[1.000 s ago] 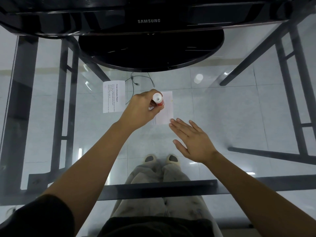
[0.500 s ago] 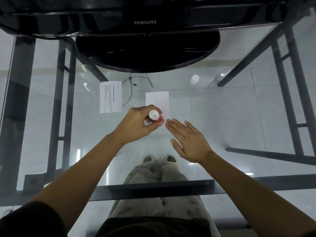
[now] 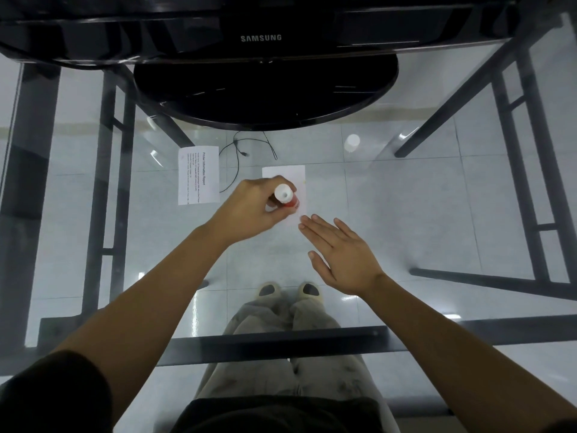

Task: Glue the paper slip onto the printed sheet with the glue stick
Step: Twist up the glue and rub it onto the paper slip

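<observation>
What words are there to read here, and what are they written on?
"SAMSUNG": on the lower edge of the black monitor.
"Printer Information Report": heading on the printed sheet, turned sideways.
Smaller lines on that sheet: too small to read.
Red label of the glue stick: too blurred to read.
On the paper slip: no writing shows.
</observation>
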A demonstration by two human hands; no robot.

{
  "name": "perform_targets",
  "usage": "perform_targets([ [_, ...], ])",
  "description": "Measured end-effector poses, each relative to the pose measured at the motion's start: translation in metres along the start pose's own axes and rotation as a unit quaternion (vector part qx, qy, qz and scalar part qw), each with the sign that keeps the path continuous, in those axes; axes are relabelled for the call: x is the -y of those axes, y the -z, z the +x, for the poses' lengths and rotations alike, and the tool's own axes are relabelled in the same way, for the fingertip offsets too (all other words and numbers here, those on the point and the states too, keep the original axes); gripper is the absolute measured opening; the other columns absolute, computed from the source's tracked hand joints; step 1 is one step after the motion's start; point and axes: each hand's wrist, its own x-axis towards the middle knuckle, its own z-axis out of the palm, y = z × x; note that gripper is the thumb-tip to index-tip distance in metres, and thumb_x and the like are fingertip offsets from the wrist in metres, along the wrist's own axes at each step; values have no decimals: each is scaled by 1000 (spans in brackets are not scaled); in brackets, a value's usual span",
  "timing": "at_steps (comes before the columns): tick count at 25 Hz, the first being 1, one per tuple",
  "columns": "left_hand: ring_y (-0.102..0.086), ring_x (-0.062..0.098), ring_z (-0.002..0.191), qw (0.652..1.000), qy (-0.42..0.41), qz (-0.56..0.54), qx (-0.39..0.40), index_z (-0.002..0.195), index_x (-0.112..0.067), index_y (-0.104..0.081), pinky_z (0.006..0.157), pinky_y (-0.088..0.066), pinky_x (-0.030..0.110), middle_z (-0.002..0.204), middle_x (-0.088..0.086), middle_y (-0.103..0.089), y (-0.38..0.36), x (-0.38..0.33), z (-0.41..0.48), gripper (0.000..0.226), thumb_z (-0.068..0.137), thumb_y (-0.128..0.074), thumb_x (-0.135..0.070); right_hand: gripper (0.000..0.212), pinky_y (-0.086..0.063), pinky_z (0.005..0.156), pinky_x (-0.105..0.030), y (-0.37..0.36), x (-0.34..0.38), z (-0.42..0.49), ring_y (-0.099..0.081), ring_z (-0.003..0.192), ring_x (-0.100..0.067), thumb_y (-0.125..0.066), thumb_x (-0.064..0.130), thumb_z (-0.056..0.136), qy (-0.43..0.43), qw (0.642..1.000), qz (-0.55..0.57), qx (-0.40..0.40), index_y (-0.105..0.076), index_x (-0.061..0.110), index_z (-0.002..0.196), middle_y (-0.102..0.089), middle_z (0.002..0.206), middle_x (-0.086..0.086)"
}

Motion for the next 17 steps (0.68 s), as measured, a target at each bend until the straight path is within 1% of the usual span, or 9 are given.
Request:
perform_targets([
  [3, -59, 9, 66, 997, 22, 2, -68, 95, -9, -62, 65, -40, 0, 84, 2, -69, 8, 5, 12, 22, 78, -73, -18, 50, -10, 113, -39, -1, -1, -1, -17, 136, -12, -35, 36, 95, -3, 1000, -1, 5, -35, 16, 141, -37, 147, -3],
  [4, -60, 9, 67, 998, 22, -3, -62, 95, -9, -63, 65, -42, 2, 85, 2, -69, 8, 4, 14, 22, 78, -73, -19, 50, -11, 113, -39, -2, -2, -1, -18, 137, -12, -35, 36, 95, -3, 1000, -1, 5, -35, 16, 141, -37, 147, -3],
  [7, -61, 9, 72, 1000, -14, 1, 22, 94, -12, -64, 70, -46, 12, 88, -1, -70, -1, -4, 11, 19, 79, -72, -21, 50, -13, 112, -40, -1, -1, -1, -25, 137, -16, -37, 35, 94, 0, 1000, 2, 3, -36, 15, 140, -39, 146, -4],
  [8, -61, 10, 72, 999, -17, 4, 31, 94, -12, -64, 70, -46, 14, 88, -1, -70, -2, -4, 12, 19, 79, -72, -21, 50, -13, 112, -40, -1, -1, -1, -27, 137, -17, -37, 34, 94, 0, 1000, 1, 3, -36, 15, 140, -39, 146, -4],
  [9, -62, 11, 72, 1000, -11, 6, 23, 94, -12, -64, 70, -46, 14, 88, 1, -71, 0, -3, 16, 19, 79, -72, -21, 50, -14, 113, -40, -1, -1, -1, -26, 137, -16, -37, 34, 95, 0, 1000, -1, 3, -35, 15, 140, -39, 146, -4],
  [11, -62, 13, 70, 1000, 9, 10, -24, 96, -10, -63, 67, -44, 8, 86, 4, -70, 6, 1, 26, 21, 80, -71, -20, 50, -13, 113, -39, 0, 0, -1, -23, 137, -15, -35, 34, 95, -1, 1000, 0, 3, -35, 15, 141, -37, 147, -4],
  [13, -63, 15, 70, 999, 12, 15, -48, 97, -9, -63, 66, -44, 10, 85, 5, -70, 8, 3, 31, 22, 80, -71, -20, 50, -11, 113, -39, 1, 0, -1, -21, 137, -14, -33, 35, 95, -2, 1000, 2, 7, -34, 15, 141, -37, 147, -4],
  [15, -63, 14, 70, 1000, -12, 19, -18, 95, -10, -64, 67, -45, 11, 84, 4, -71, 5, 0, 29, 22, 78, -72, -20, 51, -11, 113, -39, 2, 1, -1, -25, 138, -17, -31, 37, 95, -4, 1000, 5, 14, -34, 15, 141, -37, 147, -4],
  [17, -62, 12, 70, 999, -30, 26, 15, 94, -11, -64, 66, -40, 4, 83, 4, -71, 1, -2, 25, 22, 77, -73, -21, 51, -11, 113, -40, 3, 1, 0, -28, 138, -19, -32, 37, 95, -5, 1000, 7, 16, -34, 15, 141, -36, 147, -4],
])
